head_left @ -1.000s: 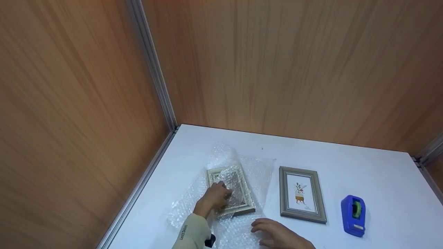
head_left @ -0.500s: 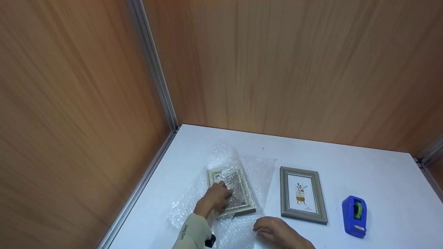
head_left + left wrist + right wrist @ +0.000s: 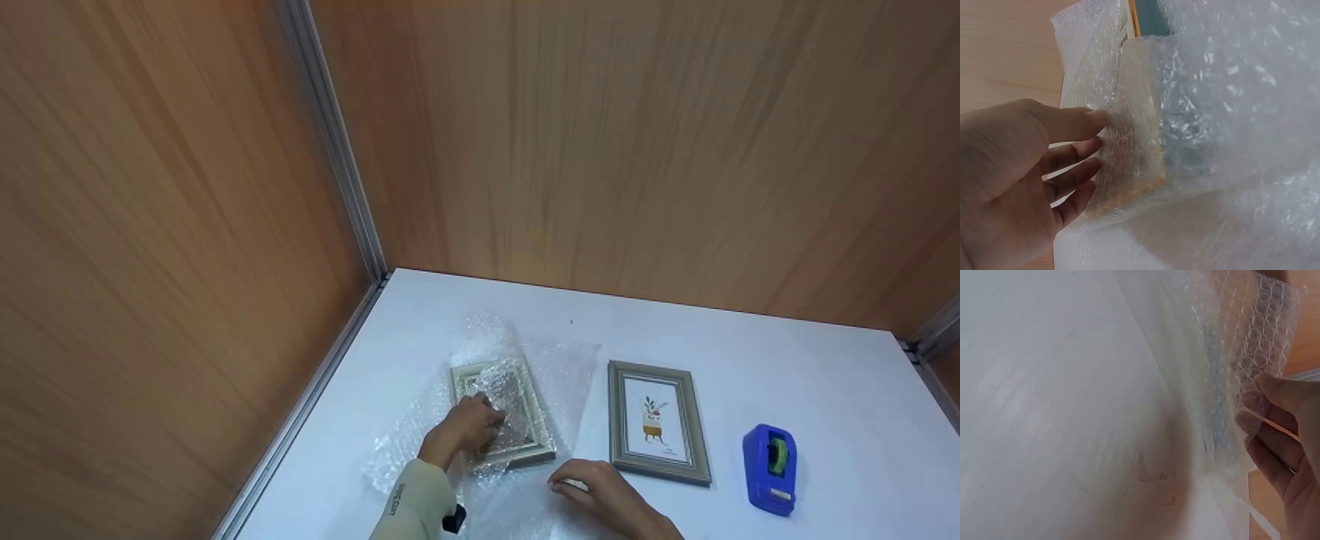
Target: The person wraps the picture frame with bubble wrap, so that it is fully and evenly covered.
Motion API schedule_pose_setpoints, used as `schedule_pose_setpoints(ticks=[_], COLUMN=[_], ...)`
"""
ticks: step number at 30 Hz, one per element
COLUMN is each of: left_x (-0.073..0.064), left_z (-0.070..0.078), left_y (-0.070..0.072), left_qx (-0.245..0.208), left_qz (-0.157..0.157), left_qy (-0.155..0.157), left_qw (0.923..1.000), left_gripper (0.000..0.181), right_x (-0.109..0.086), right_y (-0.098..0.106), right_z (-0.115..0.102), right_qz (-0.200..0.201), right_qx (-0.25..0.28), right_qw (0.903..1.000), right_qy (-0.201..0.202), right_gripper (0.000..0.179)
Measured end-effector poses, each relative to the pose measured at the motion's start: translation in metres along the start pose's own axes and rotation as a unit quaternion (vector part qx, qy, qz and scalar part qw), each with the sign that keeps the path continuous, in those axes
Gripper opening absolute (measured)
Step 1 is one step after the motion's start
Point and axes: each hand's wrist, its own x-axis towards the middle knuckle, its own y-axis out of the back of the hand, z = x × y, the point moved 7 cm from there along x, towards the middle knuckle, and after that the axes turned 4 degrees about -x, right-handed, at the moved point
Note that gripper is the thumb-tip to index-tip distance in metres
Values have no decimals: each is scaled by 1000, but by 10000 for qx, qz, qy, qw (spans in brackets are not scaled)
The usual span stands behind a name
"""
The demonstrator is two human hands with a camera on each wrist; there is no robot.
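A cream picture frame lies tilted on the left part of the table, partly covered by a sheet of bubble wrap. My left hand rests on the wrapped-over frame, its fingertips touching the plastic. In the left wrist view, the fingers of that left hand are slightly bent against the bubble wrap. Below the frame's near corner, my right hand holds an edge of the sheet. The right wrist view shows thumb and fingers of the right hand pinching the bubble wrap.
A grey-brown picture frame with a plant print lies flat right of the bubble wrap. Farther right stands a blue tape dispenser with a green roll. Wood-grain panels rise behind and at the left of the white table.
My right hand's fingers have come together on the near edge of the bubble wrap and raised it slightly. My left hand keeps its place on the wrapped frame.
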Motion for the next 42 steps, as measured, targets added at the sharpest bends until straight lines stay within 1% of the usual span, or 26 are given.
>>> schedule_pose_setpoints(ticks=[2, 4, 9, 11, 13, 17, 18, 21, 24, 28, 33, 37, 39, 42], left_x=[0, -1, 0, 0, 0, 0, 0, 0, 0, -1, 0, 0, 0, 0], left_z=[0, 0, -2, -2, -3, -6, -6, -4, -5, -9, -12, -14, -15, -16], left_y=[1, 2, 3, 3, 4, 4, 5, 7, 10, 11, 10, 10, 10, 12], left_qx=[-116, -138, -188, -152, -228, -602, -622, -493, -472, -647, -851, -1049, -1173, -1321], left_qz=[3, -2, -64, -55, -76, -127, -134, -123, -158, -258, -300, -261, -250, -179], left_qy=[-14, -56, -146, -245, -261, -266, -317, -561, -614, -424, -208, -189, -208, -331], left_qw=[9999, 9999, 9997, 9996, 9994, 9978, 9975, 9971, 9969, 9967, 9957, 9940, 9926, 9905], left_gripper=[27, 30, 38, 36, 35, 32, 31, 27, 22, 20, 26, 28, 26, 22], right_x=[3, 5, 14, 18, 23, 34, 36, 44, 52, 59, 65, 70, 71, 73], right_y=[3, 5, 9, 11, 13, 14, 15, 14, 13, 13, 11, 8, 6, 3], right_z=[0, 1, 6, 8, 9, 13, 15, 19, 22, 25, 30, 35, 37, 41], right_qz=[181, 342, 675, 819, 960, 1137, 1151, 1173, 1205, 1373, 1643, 1731, 1740, 1765], right_qx=[25, 58, 29, 16, 13, 11, 26, 89, 105, 13, -152, -236, -273, -345], right_qw=[9998, 9994, 9971, 9955, 9936, 9903, 9897, 9881, 9865, 9839, 9796, 9761, 9739, 9709], right_qy=[1, -40, -350, -483, -596, -799, -852, -989, -1102, -1147, -1143, -1289, -1434, -1582], right_gripper=[12, 11, 12, 12, 12, 12, 13, 14, 13, 11, 6, 5, 6, 7])
